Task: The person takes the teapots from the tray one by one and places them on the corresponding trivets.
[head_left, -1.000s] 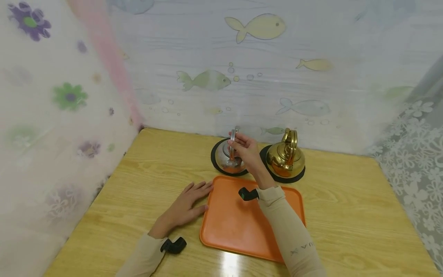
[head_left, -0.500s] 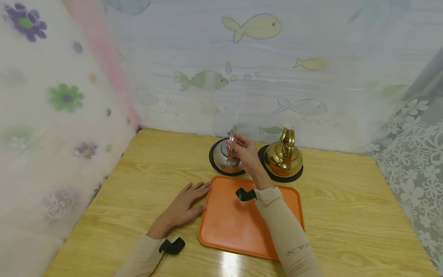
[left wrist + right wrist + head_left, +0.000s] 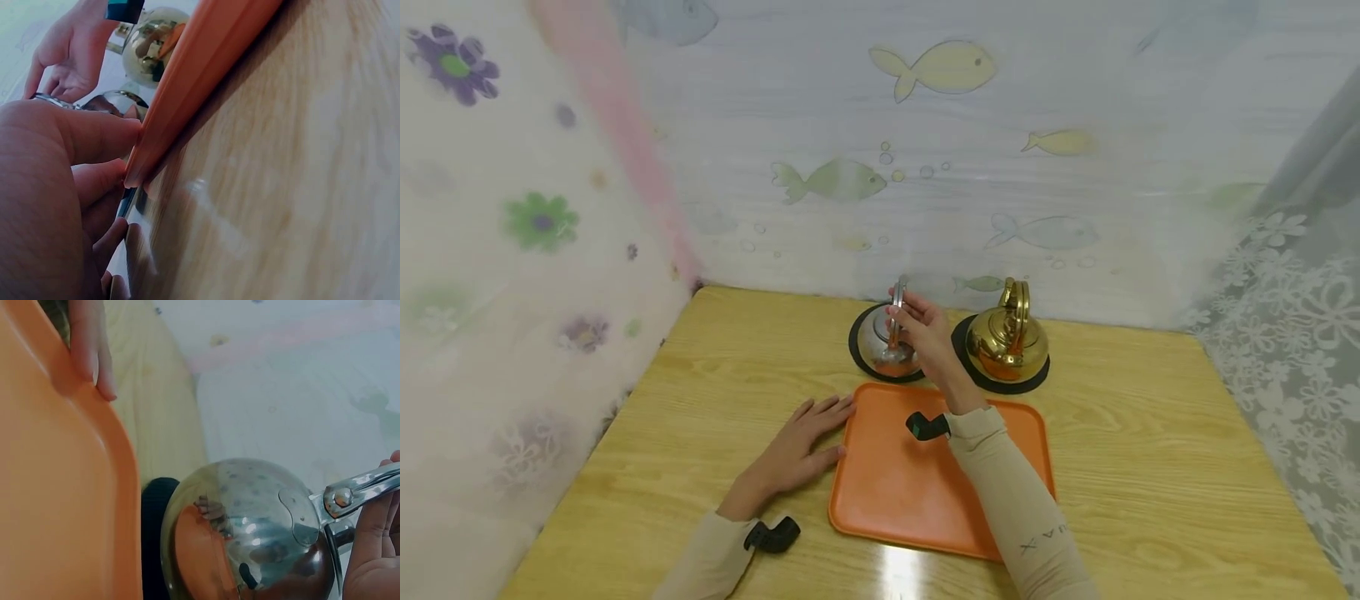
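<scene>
A silver kettle (image 3: pixel 872 343) with an upright handle stands on a round black mat (image 3: pixel 853 350) at the back of the table. My right hand (image 3: pixel 929 335) holds its handle, thumb on the near side and fingers at the far side. In the right wrist view the shiny kettle body (image 3: pixel 250 512) fills the lower middle, and the palm (image 3: pixel 375 562) shows under the handle. My left hand (image 3: pixel 792 452) lies on the table with fingers stretched out. Its fingertips and thumb touch the left edge of the orange tray (image 3: pixel 895 500), as the left wrist view also shows.
To the right of the silver kettle, a gold kettle (image 3: pixel 1000 343) stands on another round black mat (image 3: pixel 959 340). My right forearm (image 3: pixel 1011 492) crosses above the tray. A curtain with fish drawings (image 3: pixel 842 179) hangs behind the wooden table (image 3: pixel 1150 450).
The view has shifted slightly. Both hands keep their places, the right at the silver kettle's handle and the left at the tray's edge.
</scene>
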The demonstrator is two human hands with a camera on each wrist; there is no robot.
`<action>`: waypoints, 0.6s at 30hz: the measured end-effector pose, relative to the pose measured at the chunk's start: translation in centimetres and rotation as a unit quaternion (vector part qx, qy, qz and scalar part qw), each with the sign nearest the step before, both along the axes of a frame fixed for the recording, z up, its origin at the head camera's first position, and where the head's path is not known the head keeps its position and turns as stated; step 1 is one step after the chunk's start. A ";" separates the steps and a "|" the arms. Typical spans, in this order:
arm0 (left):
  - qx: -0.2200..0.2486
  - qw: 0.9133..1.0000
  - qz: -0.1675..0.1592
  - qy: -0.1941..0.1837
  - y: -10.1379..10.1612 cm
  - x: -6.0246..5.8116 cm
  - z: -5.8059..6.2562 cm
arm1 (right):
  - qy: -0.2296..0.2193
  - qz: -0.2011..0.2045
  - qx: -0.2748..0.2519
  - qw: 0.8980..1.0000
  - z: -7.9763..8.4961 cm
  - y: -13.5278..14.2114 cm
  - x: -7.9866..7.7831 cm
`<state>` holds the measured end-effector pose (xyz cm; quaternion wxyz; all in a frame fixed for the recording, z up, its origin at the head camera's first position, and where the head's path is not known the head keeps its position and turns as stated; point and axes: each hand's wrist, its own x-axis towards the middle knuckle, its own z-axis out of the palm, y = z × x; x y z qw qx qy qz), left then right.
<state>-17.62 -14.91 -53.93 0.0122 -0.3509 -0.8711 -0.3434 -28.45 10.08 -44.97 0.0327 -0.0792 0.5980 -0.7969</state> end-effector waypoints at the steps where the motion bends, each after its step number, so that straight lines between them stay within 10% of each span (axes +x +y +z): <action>1: 0.001 1.000 0.001 -0.002 -0.1 0.1 -0.1 | -0.002 -0.001 0.005 1.000 0.0 0.0 0.1; 11: 0.007 1.000 -0.001 -0.011 0.2 0.2 -0.6 | -0.019 -0.050 0.072 0.996 -0.3 0.4 1.0; 18: 0.003 1.000 0.002 -0.004 -0.1 0.2 -0.2 | 0.091 -0.051 0.181 0.978 0.2 2.4 4.0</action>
